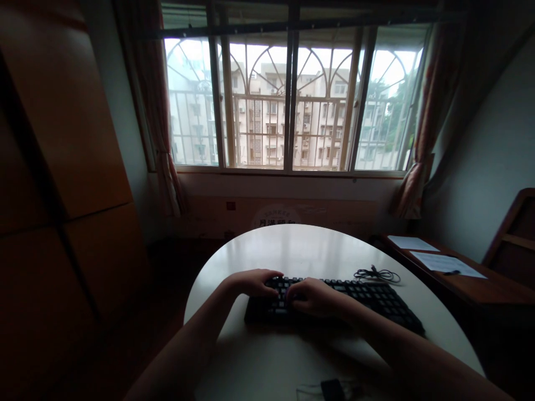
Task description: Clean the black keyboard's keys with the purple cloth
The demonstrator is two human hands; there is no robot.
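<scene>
A black keyboard [376, 298] lies on the round white table [234, 253]. My left hand [254, 282] holds its far left corner, the fingers along the back edge and the thumb over the keys. Over the left part of the keys is my right hand [313, 296], its fingers curled closed around a small dark, purplish thing [290, 294] that is mostly hidden. What kind of thing it is, I cannot make out. A coiled black cable [378, 274] rests behind the keyboard's right half.
Near the table's front edge lies a small black object [332, 390] with thin, wire-like parts. A wooden side table [497, 287] at the right bears sheets of paper [445, 263]. A chair [512, 228] stands behind it, a wooden cabinet [79, 167] at the left.
</scene>
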